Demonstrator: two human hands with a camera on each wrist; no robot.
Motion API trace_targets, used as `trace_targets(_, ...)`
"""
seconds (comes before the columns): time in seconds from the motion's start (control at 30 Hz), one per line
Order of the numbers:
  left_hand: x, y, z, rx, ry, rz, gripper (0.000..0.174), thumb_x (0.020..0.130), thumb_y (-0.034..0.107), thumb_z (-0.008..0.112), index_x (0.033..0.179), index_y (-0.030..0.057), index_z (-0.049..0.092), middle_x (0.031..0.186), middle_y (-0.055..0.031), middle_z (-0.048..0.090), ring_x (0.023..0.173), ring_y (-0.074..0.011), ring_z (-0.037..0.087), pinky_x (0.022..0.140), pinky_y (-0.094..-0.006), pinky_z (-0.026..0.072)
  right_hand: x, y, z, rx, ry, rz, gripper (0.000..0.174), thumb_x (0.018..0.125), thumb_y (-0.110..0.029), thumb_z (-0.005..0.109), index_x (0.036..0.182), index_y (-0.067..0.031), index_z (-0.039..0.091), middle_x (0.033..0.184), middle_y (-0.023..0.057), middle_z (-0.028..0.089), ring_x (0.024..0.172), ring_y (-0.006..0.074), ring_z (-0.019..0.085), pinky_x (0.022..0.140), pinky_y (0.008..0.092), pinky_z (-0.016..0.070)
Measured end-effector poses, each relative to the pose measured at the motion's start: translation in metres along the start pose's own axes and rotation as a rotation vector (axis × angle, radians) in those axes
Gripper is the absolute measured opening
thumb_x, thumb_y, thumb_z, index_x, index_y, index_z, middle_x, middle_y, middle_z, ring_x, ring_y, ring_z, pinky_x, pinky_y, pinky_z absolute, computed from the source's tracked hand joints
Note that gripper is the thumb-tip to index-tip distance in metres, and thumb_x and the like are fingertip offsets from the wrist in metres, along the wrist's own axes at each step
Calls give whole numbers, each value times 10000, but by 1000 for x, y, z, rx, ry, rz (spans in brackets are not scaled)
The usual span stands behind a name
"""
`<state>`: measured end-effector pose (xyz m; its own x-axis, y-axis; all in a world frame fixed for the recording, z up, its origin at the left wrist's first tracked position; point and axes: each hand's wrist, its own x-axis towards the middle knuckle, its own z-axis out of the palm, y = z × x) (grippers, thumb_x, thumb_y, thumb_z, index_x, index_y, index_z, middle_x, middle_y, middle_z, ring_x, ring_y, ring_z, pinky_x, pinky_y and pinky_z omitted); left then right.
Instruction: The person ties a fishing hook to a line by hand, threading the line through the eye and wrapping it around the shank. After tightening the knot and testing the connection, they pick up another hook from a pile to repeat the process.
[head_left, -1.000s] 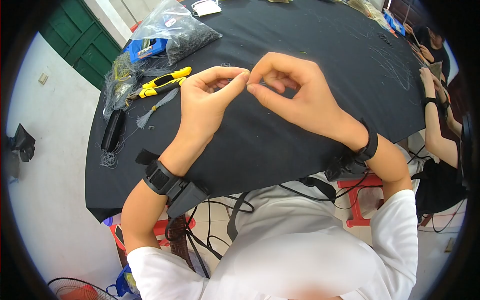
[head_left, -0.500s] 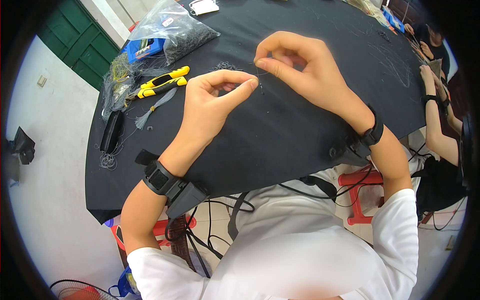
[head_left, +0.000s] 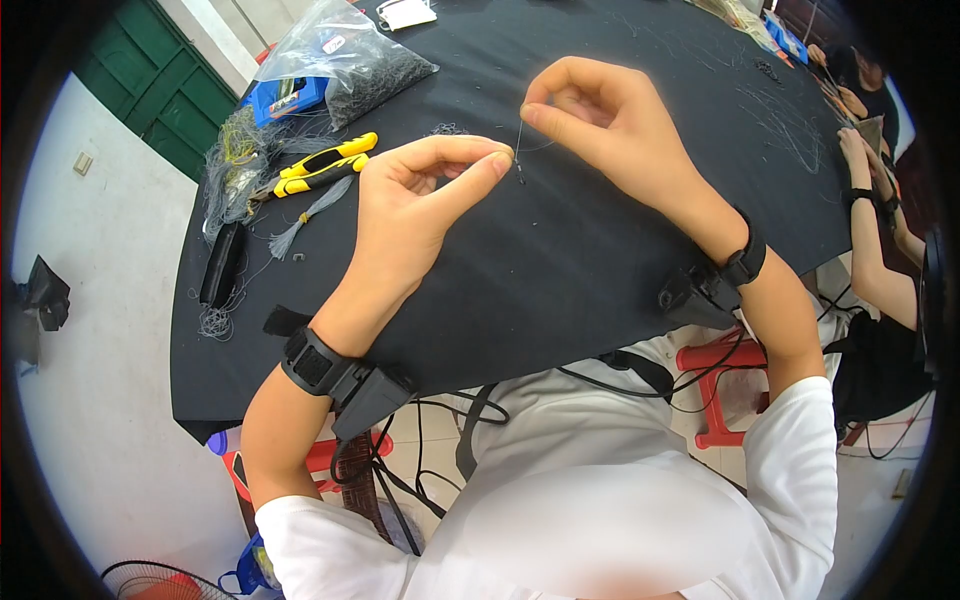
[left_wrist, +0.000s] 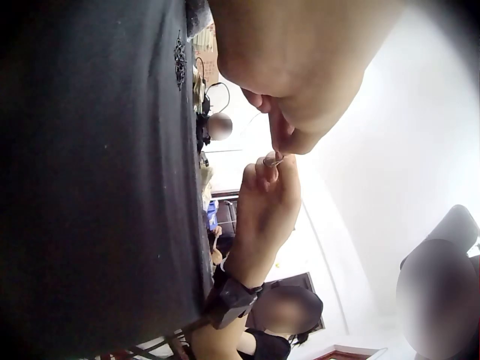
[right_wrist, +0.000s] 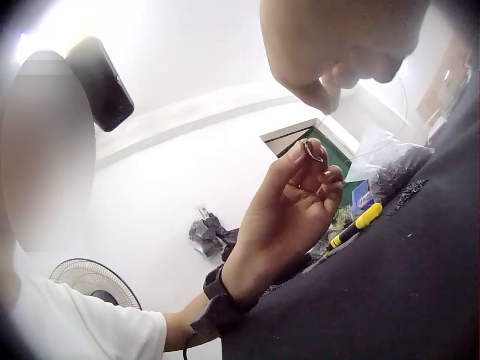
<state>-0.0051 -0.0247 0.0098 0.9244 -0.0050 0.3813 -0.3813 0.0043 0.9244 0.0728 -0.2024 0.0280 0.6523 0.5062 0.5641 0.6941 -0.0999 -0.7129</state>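
Observation:
Over the black-covered table, my left hand pinches a thin, clear line between thumb and forefinger. A small dark piece, its kind too small to tell, shows just below those fingertips. My right hand, higher and to the right, pinches the same line between thumb and forefinger, and a short stretch runs between the hands. In the right wrist view a pale, bent loop shows at the fingertips of the left hand. A heap of small dark pieces lies behind my left hand.
Yellow-and-black pliers lie left of my left hand, beside a tied bundle of line and a black roll. Behind stand a clear bag of dark pieces and a blue box. Another person is at the right.
My hands were fingertip to fingertip; the right has moved up and away, drawing out the line. The small dark piece has come into sight under my left fingertips.

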Motion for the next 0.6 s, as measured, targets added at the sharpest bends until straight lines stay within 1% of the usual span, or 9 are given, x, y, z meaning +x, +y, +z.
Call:
trace_targets(0.07, -1, 1, -2, -2, -19, -20, 138, 798, 50, 645, 919, -15, 651, 944, -97, 644, 872, -121, 593, 822, -241, 441, 0, 3, 0, 69, -20, 50, 133, 783, -138, 635, 816, -9, 623, 568, -81, 395, 517, 6, 340, 475, 187, 281)
trace_targets(0.13, -1, 0, -3, -12, -11, -11, 138, 803, 55, 639, 924, -13, 651, 948, -99, 643, 880, -122, 590, 829, -245, 436, 0, 8, 2, 181, -53, 112, 141, 789, -146, 634, 820, -8, 627, 588, -80, 451, 532, -1, 379, 485, 175, 300)
trace_targets(0.17, -1, 0, -3, -17, -7, -7, 138, 806, 57, 637, 926, -12, 651, 949, -101, 642, 884, -123, 588, 832, -247, 433, 0, 8, 2, 211, -84, 165, 139, 794, -153, 632, 825, -17, 624, 651, -61, 495, 603, 12, 425, 549, 177, 330)
trace_targets(0.23, 0, 0, -2, -68, 18, 9, 140, 796, 33, 643, 925, -22, 652, 911, -89, 648, 828, -99, 593, 773, -215, 453, 0, 8, 1, 271, -147, 271, 134, 804, -166, 629, 834, -37, 618, 776, -23, 584, 747, 38, 519, 678, 181, 390)
trace_targets(0.27, 0, 0, -2, -93, 31, 17, 142, 791, 21, 646, 925, -26, 652, 892, -84, 651, 800, -88, 595, 744, -199, 463, -1, 8, 2, 302, -168, 287, 133, 806, -165, 627, 837, -36, 616, 782, -19, 587, 749, 40, 521, 678, 183, 392)
trace_targets(0.43, 0, -3, -1, -193, 47, -68, 153, 803, 54, 645, 937, -19, 651, 912, -88, 653, 844, -100, 598, 791, -212, 449, -7, 15, 15, 407, -257, 317, 120, 819, -157, 612, 843, -41, 595, 796, -4, 599, 753, 39, 527, 679, 182, 396)
trace_targets(0.47, 0, -4, -1, -216, 50, -85, 157, 805, 62, 646, 940, -18, 651, 911, -87, 653, 852, -102, 596, 800, -215, 444, -9, 10, 18, 418, -252, 325, 105, 824, -127, 605, 804, -37, 553, 746, -23, 562, 695, 23, 494, 612, 175, 380)
trace_targets(0.57, 0, -5, -2, -254, 69, -96, 168, 808, 85, 647, 943, -16, 651, 908, -82, 653, 861, -106, 589, 812, -231, 430, -17, 6, 24, 390, -257, 235, 112, 827, -84, 590, 764, -36, 511, 686, -51, 490, 623, 9, 424, 535, 172, 339)
trace_targets(0.6, 0, -5, -2, -258, 84, -98, 168, 809, 88, 647, 942, -15, 651, 907, -80, 653, 859, -106, 587, 808, -232, 428, -19, 3, 27, 279, -245, 181, 115, 815, -32, 577, 749, -34, 484, 663, -54, 433, 586, 10, 362, 492, 180, 308)
